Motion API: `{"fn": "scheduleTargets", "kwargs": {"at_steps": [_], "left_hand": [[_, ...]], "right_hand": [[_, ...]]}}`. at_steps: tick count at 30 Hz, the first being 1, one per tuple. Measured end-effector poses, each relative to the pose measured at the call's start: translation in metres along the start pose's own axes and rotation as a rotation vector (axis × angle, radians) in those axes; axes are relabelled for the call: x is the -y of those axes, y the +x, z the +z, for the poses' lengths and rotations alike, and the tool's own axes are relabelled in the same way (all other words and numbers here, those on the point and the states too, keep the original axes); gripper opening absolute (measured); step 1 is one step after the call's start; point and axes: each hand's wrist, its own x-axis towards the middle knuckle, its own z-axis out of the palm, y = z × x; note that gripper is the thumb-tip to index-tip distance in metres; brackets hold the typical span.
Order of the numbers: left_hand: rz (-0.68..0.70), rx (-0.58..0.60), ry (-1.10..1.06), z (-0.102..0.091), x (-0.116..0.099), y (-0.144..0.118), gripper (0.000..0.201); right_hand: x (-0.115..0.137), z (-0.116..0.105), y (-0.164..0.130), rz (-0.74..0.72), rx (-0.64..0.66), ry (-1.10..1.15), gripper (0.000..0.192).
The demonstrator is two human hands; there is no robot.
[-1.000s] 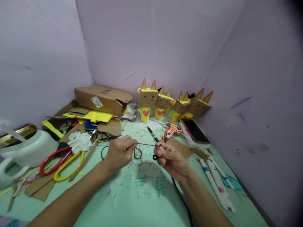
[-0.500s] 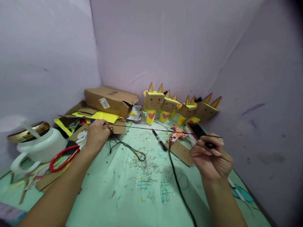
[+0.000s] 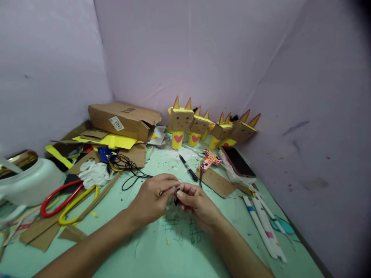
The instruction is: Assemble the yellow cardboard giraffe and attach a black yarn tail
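My left hand [image 3: 155, 195] and my right hand [image 3: 198, 202] meet low over the middle of the table. Between their fingertips is a small black piece [image 3: 176, 200], partly hidden, which my right hand pinches. The fingers of my left hand are closed close beside it, apparently on the thin black cord [image 3: 136, 175]. That cord runs from a loose tangle on the left toward my left hand. Just beyond the hands lie a black pen [image 3: 188, 168] and a patterned glue gun [image 3: 210, 159] with a black cable.
Several yellow-and-cardboard horned figures [image 3: 182, 120] stand along the back wall. A cardboard box [image 3: 124, 119] rests on scraps at back left. Red-handled [image 3: 62, 199] and yellow-handled scissors [image 3: 77, 208] and a white mug [image 3: 40, 183] are left. A phone [image 3: 239, 161] and white markers [image 3: 263, 227] are right.
My hands were wide apart with a dark cord stretched between them. They have come together in the middle, my left moving right and my right moving left. The view has shifted slightly.
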Motion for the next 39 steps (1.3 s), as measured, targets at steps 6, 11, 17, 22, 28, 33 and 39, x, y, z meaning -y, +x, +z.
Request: {"fn": "scheduleTargets", "kwargs": {"at_steps": [6, 11, 17, 22, 28, 33, 39], "left_hand": [[-0.447, -0.052, -0.245, 0.0, -0.002, 0.008, 0.01], [-0.622, -0.054, -0.515, 0.003, -0.002, 0.009, 0.009], [-0.719, -0.061, -0.704, 0.008, 0.001, 0.007, 0.019], [-0.768, -0.009, -0.826, 0.009, 0.004, 0.006, 0.026], [-0.778, 0.13, -0.956, 0.005, 0.011, 0.005, 0.036], [-0.767, 0.13, -0.945, 0.008, 0.014, 0.005, 0.038], [-0.817, 0.139, -0.982, 0.019, 0.012, 0.001, 0.035]], "right_hand": [[0.001, 0.002, 0.0, -0.058, -0.066, -0.004, 0.035], [-0.002, 0.003, 0.002, -0.127, -0.114, -0.006, 0.03], [-0.005, 0.002, 0.004, -0.167, -0.166, -0.037, 0.026], [-0.005, 0.004, 0.003, -0.169, -0.223, -0.039, 0.022], [-0.001, 0.004, 0.001, -0.137, -0.179, -0.063, 0.02], [0.001, 0.003, 0.0, -0.135, -0.166, -0.062, 0.021], [0.001, 0.0, -0.001, -0.173, -0.168, -0.03, 0.021]]}}
